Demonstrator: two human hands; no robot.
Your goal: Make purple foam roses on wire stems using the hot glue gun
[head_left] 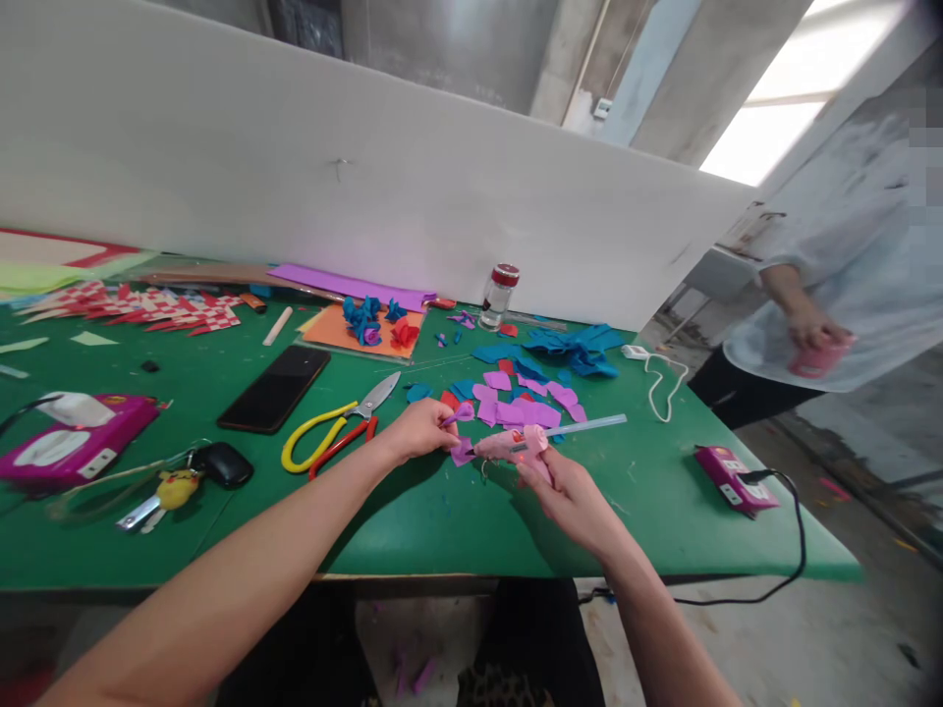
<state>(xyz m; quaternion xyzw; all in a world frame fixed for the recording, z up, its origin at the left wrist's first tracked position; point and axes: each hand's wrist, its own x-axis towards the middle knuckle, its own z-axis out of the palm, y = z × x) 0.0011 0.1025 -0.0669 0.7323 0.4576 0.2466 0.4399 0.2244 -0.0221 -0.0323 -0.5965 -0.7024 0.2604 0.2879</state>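
My right hand [556, 488] is wrapped round a pink hot glue gun [508, 447], with a clear glue stick [589, 425] poking out of its back. Its nozzle points left and meets a small purple paper petal [461, 452]. Pinched in my left hand [419, 432] are that petal and a curled purple paper piece [460, 414] just above it. Whether the two pieces are joined, I cannot tell. Behind the glue gun lie loose purple paper petals [516, 412], mixed with a few blue and red ones.
Scissors [331, 432] with yellow and red handles and a black phone [274, 389] lie left. Keys [225, 464] and a magenta power box [81, 447] sit further left. A red-lidded jar [499, 297] stands behind. Another power box [735, 481] is right; a person [825, 255] stands beyond.
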